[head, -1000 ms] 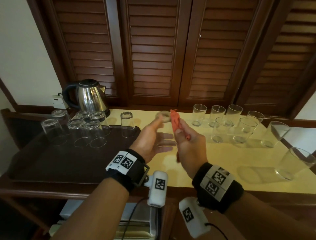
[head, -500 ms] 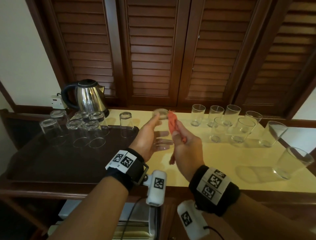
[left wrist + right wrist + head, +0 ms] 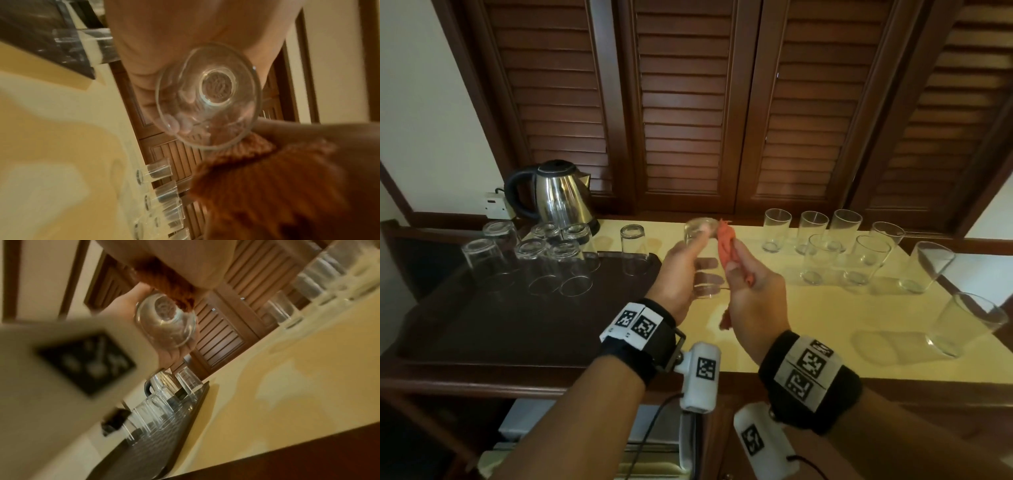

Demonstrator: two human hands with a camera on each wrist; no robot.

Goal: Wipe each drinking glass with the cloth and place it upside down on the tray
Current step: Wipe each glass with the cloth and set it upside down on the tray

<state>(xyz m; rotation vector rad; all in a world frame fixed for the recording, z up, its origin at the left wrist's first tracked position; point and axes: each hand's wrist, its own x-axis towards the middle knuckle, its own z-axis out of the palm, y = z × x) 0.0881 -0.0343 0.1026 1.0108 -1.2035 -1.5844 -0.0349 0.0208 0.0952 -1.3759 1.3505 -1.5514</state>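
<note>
My left hand (image 3: pixel 681 274) grips a clear drinking glass (image 3: pixel 702 260) base-away above the yellow countertop (image 3: pixel 825 318), beside the dark brown tray (image 3: pixel 482 325) of upturned glasses (image 3: pixel 544 260); my right hand (image 3: pixel 753 301) clutches a bunched orange cloth (image 3: pixel 726 245) touching its side.

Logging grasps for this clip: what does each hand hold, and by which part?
Left hand grips a drinking glass around its side wall; right hand pinches the bunched orange cloth.
</note>
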